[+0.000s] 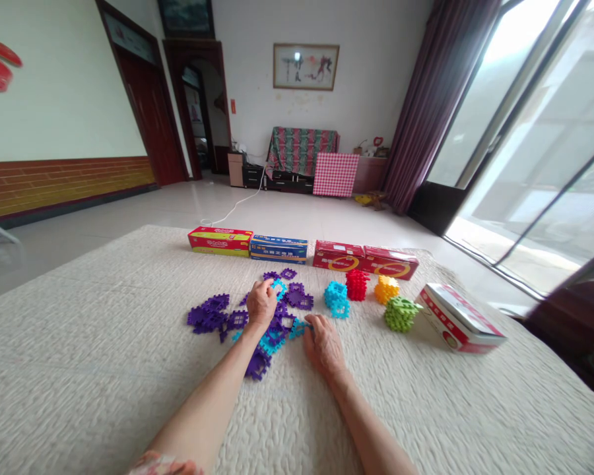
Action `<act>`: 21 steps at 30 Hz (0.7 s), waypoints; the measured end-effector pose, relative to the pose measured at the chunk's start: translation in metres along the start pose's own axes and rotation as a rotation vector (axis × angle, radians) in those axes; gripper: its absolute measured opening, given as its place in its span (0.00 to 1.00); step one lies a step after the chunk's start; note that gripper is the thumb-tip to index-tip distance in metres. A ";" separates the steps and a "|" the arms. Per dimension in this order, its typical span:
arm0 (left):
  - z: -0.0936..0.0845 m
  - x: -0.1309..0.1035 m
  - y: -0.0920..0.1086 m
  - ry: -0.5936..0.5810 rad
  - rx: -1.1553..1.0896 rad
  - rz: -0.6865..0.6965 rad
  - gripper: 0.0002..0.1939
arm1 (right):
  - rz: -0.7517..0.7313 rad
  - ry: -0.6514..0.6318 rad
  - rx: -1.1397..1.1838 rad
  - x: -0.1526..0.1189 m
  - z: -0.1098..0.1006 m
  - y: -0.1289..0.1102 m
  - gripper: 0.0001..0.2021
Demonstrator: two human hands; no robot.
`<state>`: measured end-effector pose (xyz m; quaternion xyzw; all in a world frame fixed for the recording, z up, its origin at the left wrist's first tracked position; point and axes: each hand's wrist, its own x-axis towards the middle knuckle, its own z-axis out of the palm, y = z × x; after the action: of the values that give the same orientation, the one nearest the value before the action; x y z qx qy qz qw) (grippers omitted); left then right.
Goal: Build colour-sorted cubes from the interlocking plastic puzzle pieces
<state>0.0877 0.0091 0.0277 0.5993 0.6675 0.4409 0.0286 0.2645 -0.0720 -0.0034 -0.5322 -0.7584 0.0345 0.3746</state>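
Observation:
A loose pile of purple interlocking plastic tiles (pixel 208 315) lies on the quilted cover, with light blue tiles (pixel 272 343) among them. My left hand (pixel 261 303) reaches over the pile, its fingers closed on a light blue tile (pixel 279 289) at the far side. At the pile's right edge, my right hand (pixel 323 340) has its thumb and fingers closed on another light blue tile (pixel 297 328). To the right stand a light blue stack (pixel 336 299), a red stack (pixel 357 285), a yellow stack (pixel 387 289) and a green stack (pixel 400 314) of such tiles.
Along the far side stand a red and yellow box (pixel 220 242), a blue box (pixel 278 250) and two dark red boxes (pixel 339 256). A white and red box (pixel 460 318) sits at the right. The quilted cover (pixel 103 343) spreads under everything. Beyond lies a tiled floor.

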 end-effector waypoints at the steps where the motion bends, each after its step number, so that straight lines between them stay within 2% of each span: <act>1: -0.001 -0.003 0.004 0.003 -0.056 0.012 0.17 | 0.007 0.021 0.019 0.000 0.001 0.001 0.12; 3: -0.001 -0.011 0.012 -0.020 -0.188 0.008 0.16 | 0.039 0.080 0.076 -0.001 0.003 0.004 0.13; 5: 0.001 -0.023 0.020 -0.080 -0.344 -0.053 0.15 | 0.087 0.151 0.149 -0.001 0.003 0.006 0.14; 9: 0.005 -0.049 0.037 -0.279 -0.711 -0.342 0.16 | 0.134 0.237 0.278 -0.002 0.000 0.006 0.17; 13: 0.002 -0.068 0.054 -0.427 -1.032 -0.598 0.15 | 0.030 0.214 0.296 -0.005 0.000 0.006 0.25; 18: 0.002 -0.073 0.059 -0.611 -1.312 -0.767 0.11 | -0.004 0.217 0.287 -0.007 -0.002 0.004 0.29; 21: 0.005 -0.072 0.056 -0.725 -1.361 -0.808 0.08 | -0.010 0.213 0.322 -0.007 -0.006 0.003 0.30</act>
<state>0.1536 -0.0532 0.0243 0.2726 0.3705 0.4823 0.7456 0.2712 -0.0786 -0.0040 -0.4624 -0.7017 0.0973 0.5333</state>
